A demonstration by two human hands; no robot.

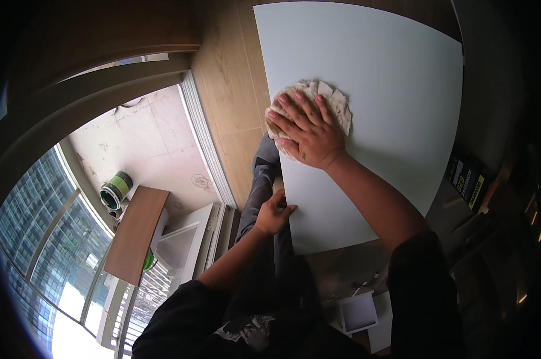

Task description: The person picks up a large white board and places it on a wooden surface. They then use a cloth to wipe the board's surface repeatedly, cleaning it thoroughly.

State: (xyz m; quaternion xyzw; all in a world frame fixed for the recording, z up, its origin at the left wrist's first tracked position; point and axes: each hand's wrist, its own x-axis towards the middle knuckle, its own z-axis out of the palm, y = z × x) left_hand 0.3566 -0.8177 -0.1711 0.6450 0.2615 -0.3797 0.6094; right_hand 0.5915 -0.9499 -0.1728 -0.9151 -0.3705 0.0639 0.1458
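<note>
A large white board [396,102] lies in front of me, spanning from the top of the view down to my lap. My right hand [311,133] is spread flat on a bunched, cream-coloured cloth [339,102], pressing it against the board near its left edge. The fingers are apart and stretched out over the cloth. Lower down, my left hand [274,214] grips the board's left edge, its thumb over the top face and its other fingers curled at the rim. What the curled fingertips touch below the board is hidden.
Wood-look floor [228,90] runs along the board's left side to a sliding-door track [200,131]. Beyond it are a green bucket [116,190] and a brown panel [138,236]. A dark box [466,181] stands right of the board; a small white tray [358,312] is below it.
</note>
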